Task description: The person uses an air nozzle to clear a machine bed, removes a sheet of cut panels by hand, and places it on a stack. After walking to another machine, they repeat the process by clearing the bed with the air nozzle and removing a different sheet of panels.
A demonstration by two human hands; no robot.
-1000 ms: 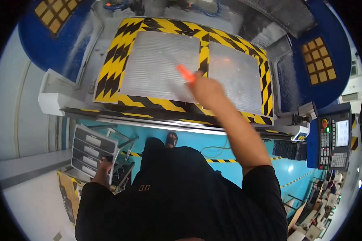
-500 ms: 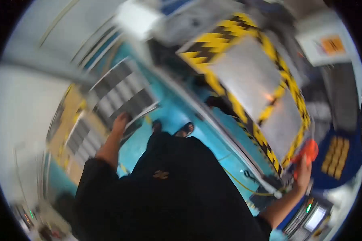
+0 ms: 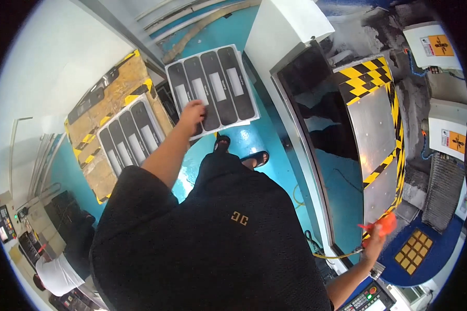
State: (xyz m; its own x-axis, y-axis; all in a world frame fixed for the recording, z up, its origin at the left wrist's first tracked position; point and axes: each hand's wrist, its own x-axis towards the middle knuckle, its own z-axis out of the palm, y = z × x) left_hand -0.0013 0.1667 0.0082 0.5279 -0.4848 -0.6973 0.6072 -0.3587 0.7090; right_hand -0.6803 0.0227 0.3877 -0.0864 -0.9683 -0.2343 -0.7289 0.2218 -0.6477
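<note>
My left hand (image 3: 193,115) is over a white tray (image 3: 246,123) of long black panels with pale rectangular windows. Its curled, closed fingers are at a black panel (image 3: 207,78) near the tray's left side; the contact point is partly hidden under them. Off to the right, my right hand (image 3: 373,244) is wrapped around an orange-red air gun (image 3: 386,224). A thin nozzle points left from the gun, and a yellow hose (image 3: 331,256) runs from near its grip.
A second tray of black panels (image 3: 132,133) lies on a wooden board (image 3: 96,171) at left. A machine bed (image 3: 371,127) edged in yellow-black tape stands right, beyond a dark door. Below it sit a blue table (image 3: 399,269) and control panel (image 3: 371,298). Another person (image 3: 62,274) is lower left.
The view has turned and grown sharper. My left hand has moved from the tray's near edge onto the panels. My right hand keeps holding the air gun.
</note>
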